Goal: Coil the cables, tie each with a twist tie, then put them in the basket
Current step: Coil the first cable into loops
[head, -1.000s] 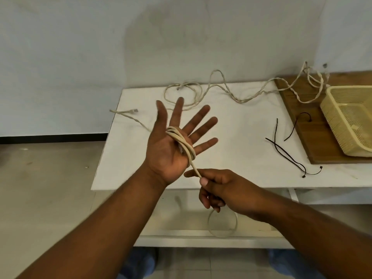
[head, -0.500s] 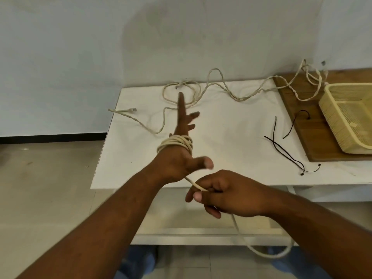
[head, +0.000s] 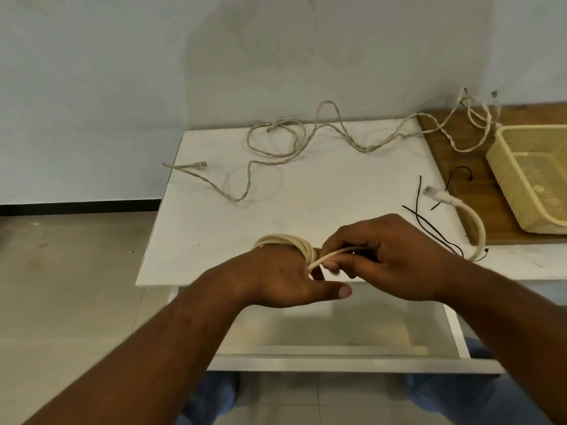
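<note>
**Head view: cream round cable [head: 288,239] coiled on left hand [head: 285,277] over white rectangular counter [head: 337,194]**

The coil wraps the left hand's palm. Its thumb sticks out straight; whether its fingers are curled I cannot tell. The right hand [head: 389,259] pinches the cable's free strand just beside the coil, above the counter's near edge. The tail arcs right to a clear plug [head: 429,190]. A second cream twisted cable [head: 365,150] sprawls along the far side. Thin black twist ties [head: 419,194] lie right, beside a brown wooden board [head: 469,207] carrying a pale yellow plastic basket [head: 506,185]. A pale grey wall [head: 122,87] stands behind, with beige tiled floor [head: 70,286] to the left.
</note>
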